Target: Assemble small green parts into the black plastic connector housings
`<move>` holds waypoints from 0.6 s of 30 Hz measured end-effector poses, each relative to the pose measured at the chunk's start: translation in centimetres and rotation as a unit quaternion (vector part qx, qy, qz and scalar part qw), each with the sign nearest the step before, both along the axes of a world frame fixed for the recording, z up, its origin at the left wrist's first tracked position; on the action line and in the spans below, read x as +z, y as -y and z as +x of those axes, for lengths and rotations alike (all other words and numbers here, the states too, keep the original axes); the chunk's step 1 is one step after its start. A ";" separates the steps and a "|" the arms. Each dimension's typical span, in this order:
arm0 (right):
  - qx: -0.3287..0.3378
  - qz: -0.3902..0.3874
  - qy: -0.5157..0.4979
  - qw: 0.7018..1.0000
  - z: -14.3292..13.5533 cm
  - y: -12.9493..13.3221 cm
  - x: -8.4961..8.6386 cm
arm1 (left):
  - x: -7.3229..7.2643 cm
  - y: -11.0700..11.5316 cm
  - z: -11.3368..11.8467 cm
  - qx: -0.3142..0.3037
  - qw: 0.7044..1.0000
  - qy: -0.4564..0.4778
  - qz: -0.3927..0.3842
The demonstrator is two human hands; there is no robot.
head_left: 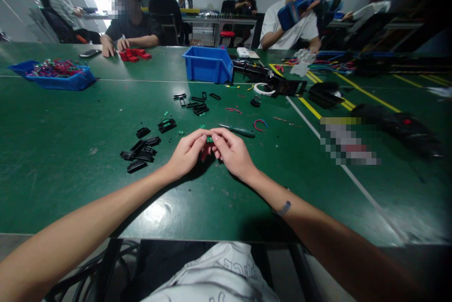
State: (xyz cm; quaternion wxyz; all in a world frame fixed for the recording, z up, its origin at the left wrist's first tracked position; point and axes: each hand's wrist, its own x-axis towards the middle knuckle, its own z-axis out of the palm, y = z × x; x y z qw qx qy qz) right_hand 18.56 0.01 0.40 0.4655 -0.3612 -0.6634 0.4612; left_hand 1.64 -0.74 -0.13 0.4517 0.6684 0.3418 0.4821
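Observation:
My left hand [189,152] and my right hand [231,151] meet above the green table, fingers closed. Between the two thumbs they grip a small green piece [209,139], which looks like a little circuit board; the fingers hide most of it. Just beyond my right hand lies a screwdriver [244,131] with a dark green handle. Left of my left hand is a loose pile of black plastic housings [144,153]. One black housing [166,125] nearby has green inside. Farther off, thin black frames [199,108] lie scattered.
A blue bin [206,69] stands at the middle back. Blue trays [67,83] with tangled wires sit far left. Red blocks [132,54] lie before a person [132,28] across the table. Cut wires [259,125], a white ring [263,89] and black parts [287,86] lie to the right.

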 end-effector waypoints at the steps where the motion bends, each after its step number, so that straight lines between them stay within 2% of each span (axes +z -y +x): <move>1: 0.000 0.000 0.001 1.000 0.0 0.0 0.0 | 0.0 0.0 0.0 -0.001 1.000 0.002 -0.002; 18: 0.003 0.013 0.002 1.000 0.0 0.0 0.1 | -0.2 -0.1 0.1 -0.023 0.998 0.053 -0.019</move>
